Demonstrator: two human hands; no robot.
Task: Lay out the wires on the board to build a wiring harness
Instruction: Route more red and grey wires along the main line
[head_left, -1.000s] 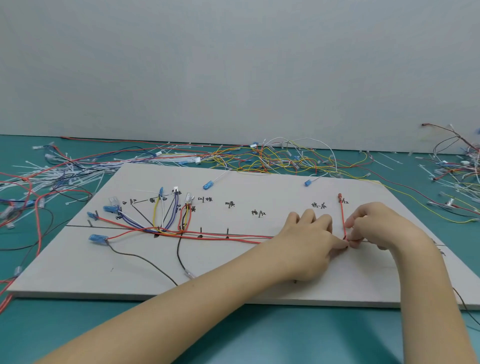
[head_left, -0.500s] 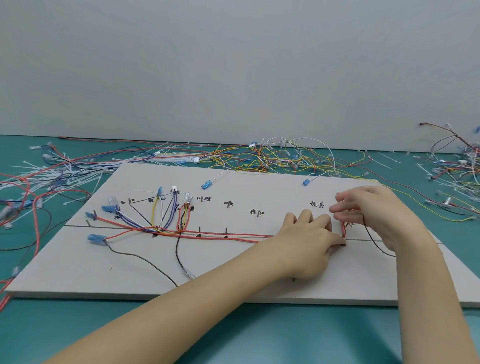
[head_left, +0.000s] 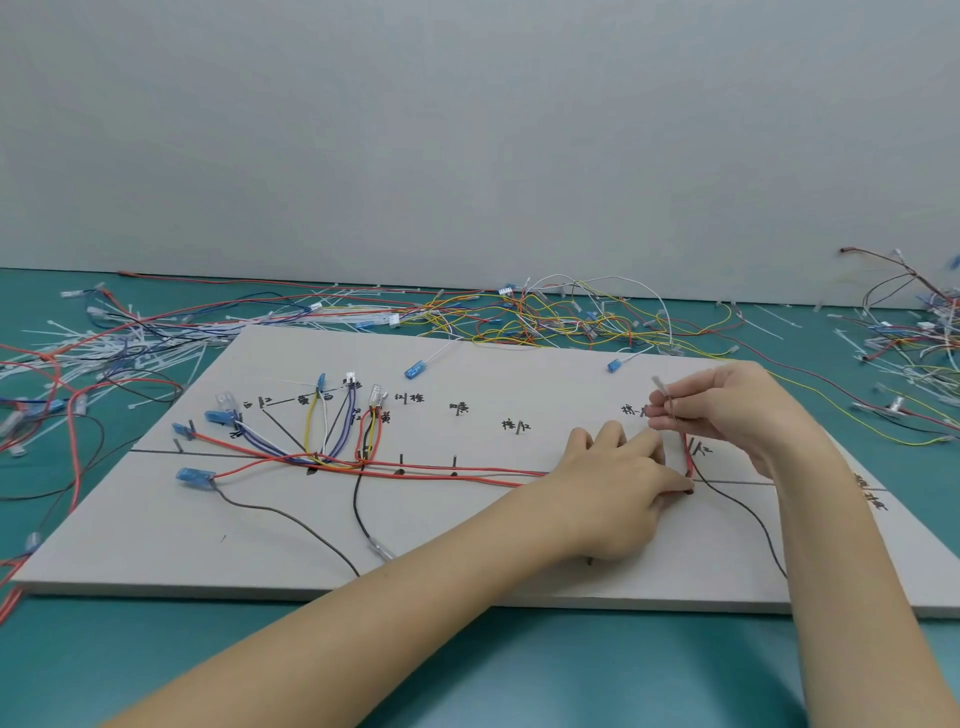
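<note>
A white board (head_left: 519, 561) with black lines, pegs and handwritten marks lies on the teal table. Red wires (head_left: 441, 470) run along its main line from a fan of yellow, white, blue and red branches (head_left: 332, 431) at the left. My left hand (head_left: 618, 493) presses the wire bundle down at the right bend, fingertips on the board. My right hand (head_left: 727, 410) pinches the clear-tipped end of a wire (head_left: 662, 389) above the board. A red wire (head_left: 687, 457) and a dark wire (head_left: 748, 512) drop from that hand.
Loose wires in yellow, red and white (head_left: 545, 317) are piled behind the board. White cable ties and more wires (head_left: 104, 353) cover the table at the left. Another tangle (head_left: 914, 332) lies at the far right. Two blue terminals (head_left: 415, 370) rest on the board's back edge.
My right hand has risen from the bend on the main line toward the back, lifting the wire end off the board. The left hand has stayed pressing the bundle.
</note>
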